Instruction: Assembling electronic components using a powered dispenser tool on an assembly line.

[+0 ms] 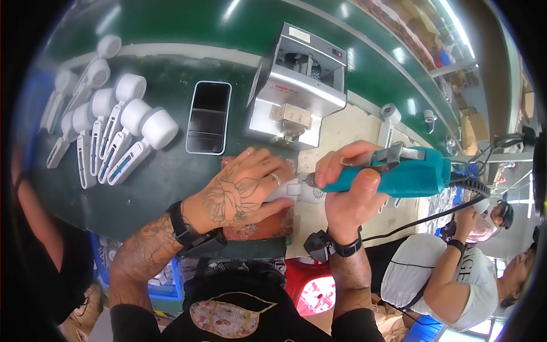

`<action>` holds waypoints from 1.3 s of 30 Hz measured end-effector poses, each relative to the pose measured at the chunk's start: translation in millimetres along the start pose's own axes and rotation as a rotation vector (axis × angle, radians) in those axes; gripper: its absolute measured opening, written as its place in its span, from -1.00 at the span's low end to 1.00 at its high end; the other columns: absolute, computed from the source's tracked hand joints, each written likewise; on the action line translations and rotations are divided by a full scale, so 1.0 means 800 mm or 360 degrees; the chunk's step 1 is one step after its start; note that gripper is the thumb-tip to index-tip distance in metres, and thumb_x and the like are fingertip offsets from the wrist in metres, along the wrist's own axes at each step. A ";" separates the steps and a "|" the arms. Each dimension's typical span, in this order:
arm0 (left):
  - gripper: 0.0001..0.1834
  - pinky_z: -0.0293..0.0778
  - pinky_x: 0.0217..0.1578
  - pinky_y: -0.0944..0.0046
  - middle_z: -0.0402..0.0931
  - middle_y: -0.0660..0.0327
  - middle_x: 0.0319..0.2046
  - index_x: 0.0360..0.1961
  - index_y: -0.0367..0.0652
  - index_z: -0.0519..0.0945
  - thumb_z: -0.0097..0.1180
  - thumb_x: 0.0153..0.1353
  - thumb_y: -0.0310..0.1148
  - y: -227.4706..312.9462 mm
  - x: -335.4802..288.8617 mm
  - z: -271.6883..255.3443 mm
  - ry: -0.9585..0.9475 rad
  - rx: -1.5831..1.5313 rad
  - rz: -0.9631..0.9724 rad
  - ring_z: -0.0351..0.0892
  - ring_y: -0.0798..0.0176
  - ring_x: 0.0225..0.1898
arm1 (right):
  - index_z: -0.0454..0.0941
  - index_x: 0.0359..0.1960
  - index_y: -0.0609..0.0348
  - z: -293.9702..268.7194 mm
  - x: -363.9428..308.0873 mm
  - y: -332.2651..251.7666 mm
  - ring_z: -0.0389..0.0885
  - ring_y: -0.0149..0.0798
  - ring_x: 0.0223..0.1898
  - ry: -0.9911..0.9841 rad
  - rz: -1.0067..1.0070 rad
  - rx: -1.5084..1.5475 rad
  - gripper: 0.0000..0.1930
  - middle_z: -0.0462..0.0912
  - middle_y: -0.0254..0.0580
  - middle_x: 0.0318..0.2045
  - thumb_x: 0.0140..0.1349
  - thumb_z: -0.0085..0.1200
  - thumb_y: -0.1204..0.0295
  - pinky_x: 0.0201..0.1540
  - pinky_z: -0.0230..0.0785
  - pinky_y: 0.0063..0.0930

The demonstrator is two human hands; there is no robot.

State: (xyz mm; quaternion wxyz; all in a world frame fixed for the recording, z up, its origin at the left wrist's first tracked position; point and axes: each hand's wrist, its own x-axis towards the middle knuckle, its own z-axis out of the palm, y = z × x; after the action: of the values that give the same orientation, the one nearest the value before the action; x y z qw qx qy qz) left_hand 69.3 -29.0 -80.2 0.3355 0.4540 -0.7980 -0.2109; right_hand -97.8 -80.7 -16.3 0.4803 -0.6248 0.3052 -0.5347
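Observation:
My left hand [239, 185] is closed around a white plastic device with a handle and a round, vented head [313, 195], pressing it down on a reddish-brown board [259, 228]. Much of the device is hidden beneath the fingers. In my right hand [358, 196] is a teal electric screwdriver [410, 176], gripped sideways with its tip pointing left. That tip meets or hovers just over the white device beside my left fingers; I cannot tell whether it touches.
A metal screw feeder [305, 85] stands behind my hands, with a phone [209, 117] left of it. Several similar white devices [122, 128] lie at the far left. The screwdriver's black cord [421, 216] runs off right. A person in white [439, 273] sits at the right.

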 end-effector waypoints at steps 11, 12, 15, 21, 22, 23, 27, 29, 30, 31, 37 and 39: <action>-0.53 0.34 0.09 -0.05 0.47 0.06 -0.06 -0.04 -0.25 0.54 0.27 0.10 -0.17 0.002 0.002 0.004 -0.0036 -0.0030 0.0006 0.42 0.00 0.00 | 0.30 -0.27 0.25 0.004 -0.011 0.020 0.36 -0.29 -0.67 0.0084 0.0042 0.0066 -0.39 0.37 -0.20 -0.65 0.24 0.09 -0.16 -0.59 0.29 -0.38; -0.53 0.33 0.08 -0.03 0.47 0.07 -0.05 -0.04 -0.25 0.53 0.27 0.10 -0.18 0.001 0.003 0.001 -0.0035 0.0013 0.0019 0.42 0.00 0.00 | 0.29 -0.28 0.23 0.003 -0.009 0.023 0.36 -0.29 -0.67 0.0048 -0.0009 0.0073 -0.41 0.36 -0.21 -0.64 0.26 0.08 -0.15 -0.59 0.29 -0.38; -0.55 0.34 0.04 -0.01 0.48 0.14 -0.07 -0.06 -0.18 0.56 0.29 0.08 -0.16 0.001 0.003 0.005 0.0016 0.0074 0.0023 0.43 0.04 -0.02 | 0.27 -0.30 0.20 0.001 -0.008 0.027 0.36 -0.31 -0.66 0.0003 -0.0072 0.0110 -0.45 0.34 -0.23 -0.65 0.29 0.07 -0.11 -0.59 0.29 -0.38; -0.54 0.33 -0.01 0.04 0.46 0.06 -0.07 -0.06 -0.30 0.52 0.25 0.11 -0.20 0.001 0.002 -0.003 -0.0035 0.0032 0.0053 0.41 0.01 -0.04 | 0.33 -0.27 0.26 0.004 -0.002 0.018 0.42 -0.29 -0.61 -0.0030 0.0068 -0.0017 -0.42 0.39 -0.21 -0.62 0.28 0.07 -0.12 -0.54 0.33 -0.40; -0.54 0.33 -0.01 0.04 0.45 0.06 -0.09 -0.05 -0.30 0.52 0.25 0.11 -0.19 0.000 0.002 -0.003 -0.0056 -0.0009 0.0015 0.41 0.00 -0.05 | 0.34 -0.24 0.29 0.005 0.000 0.011 0.44 -0.28 -0.60 -0.0023 0.0061 -0.0012 -0.42 0.41 -0.20 -0.61 0.29 0.06 -0.12 -0.52 0.34 -0.40; -0.54 0.33 -0.01 0.04 0.45 0.06 -0.09 -0.05 -0.30 0.52 0.25 0.11 -0.19 -0.001 0.005 -0.004 -0.0039 0.0002 0.0018 0.41 0.00 -0.05 | 0.36 -0.22 0.32 0.005 0.004 0.007 0.45 -0.27 -0.59 -0.0016 0.0054 -0.0005 -0.41 0.43 -0.18 -0.60 0.30 0.04 -0.11 -0.51 0.35 -0.40; -0.52 0.35 -0.02 0.05 0.44 0.06 -0.15 -0.03 -0.30 0.51 0.24 0.11 -0.19 0.000 -0.003 0.002 0.0064 0.0054 0.0055 0.41 0.00 -0.07 | 0.38 -0.16 0.32 0.033 0.042 0.012 0.48 -0.28 -0.57 0.0083 -0.0195 0.0081 -0.47 0.47 -0.18 -0.57 0.36 0.00 -0.04 -0.47 0.35 -0.43; -0.52 0.35 -0.03 0.06 0.44 0.06 -0.17 -0.04 -0.30 0.51 0.24 0.10 -0.20 0.003 -0.002 -0.003 0.0157 0.0079 0.0082 0.41 0.00 -0.08 | 0.41 -0.20 0.30 0.052 0.059 0.011 0.48 -0.29 -0.55 0.0092 -0.0322 -0.0046 -0.52 0.46 -0.20 -0.58 0.37 0.01 0.01 -0.46 0.35 -0.44; -0.52 0.35 -0.02 0.05 0.44 0.05 -0.15 -0.03 -0.29 0.51 0.23 0.09 -0.21 0.004 -0.001 -0.007 0.0088 0.0046 0.0068 0.41 0.00 -0.07 | 0.41 -0.21 0.30 0.052 0.064 0.019 0.48 -0.30 -0.56 0.0050 -0.0342 -0.0020 -0.53 0.46 -0.20 -0.58 0.37 0.02 0.02 -0.46 0.35 -0.44; -0.53 0.36 -0.02 0.03 0.44 0.05 -0.14 -0.03 -0.28 0.50 0.23 0.08 -0.23 0.005 0.000 -0.009 0.0018 0.0012 0.0055 0.41 -0.01 -0.06 | 0.41 -0.22 0.30 0.050 0.065 0.030 0.48 -0.30 -0.56 0.0009 -0.0360 0.0006 -0.54 0.46 -0.20 -0.58 0.37 0.03 0.03 -0.47 0.34 -0.44; -0.55 0.35 -0.01 0.03 0.43 0.02 -0.12 -0.04 -0.27 0.50 0.20 0.10 -0.23 0.001 0.001 -0.002 0.0049 0.0050 0.0080 0.40 -0.03 -0.05 | 0.41 -0.24 0.29 0.046 0.060 0.033 0.45 -0.31 -0.58 0.0030 -0.0197 0.0024 -0.55 0.45 -0.21 -0.59 0.36 0.04 0.04 -0.50 0.33 -0.42; -0.57 0.35 -0.02 0.04 0.43 0.03 -0.13 -0.06 -0.28 0.51 0.19 0.12 -0.23 0.000 0.001 -0.004 0.0043 0.0023 0.0078 0.39 -0.04 -0.06 | 0.42 -0.24 0.29 0.042 0.050 0.023 0.45 -0.30 -0.58 0.0056 -0.0127 0.0003 -0.54 0.45 -0.21 -0.59 0.36 0.04 0.02 -0.50 0.33 -0.42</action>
State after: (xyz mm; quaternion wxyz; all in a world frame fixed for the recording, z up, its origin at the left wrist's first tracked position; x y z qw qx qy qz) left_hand 71.3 -29.6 -77.8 0.3480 0.4394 -0.8059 -0.1907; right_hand -53.5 -113.6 -17.5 0.4537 -0.6266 0.2879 -0.5645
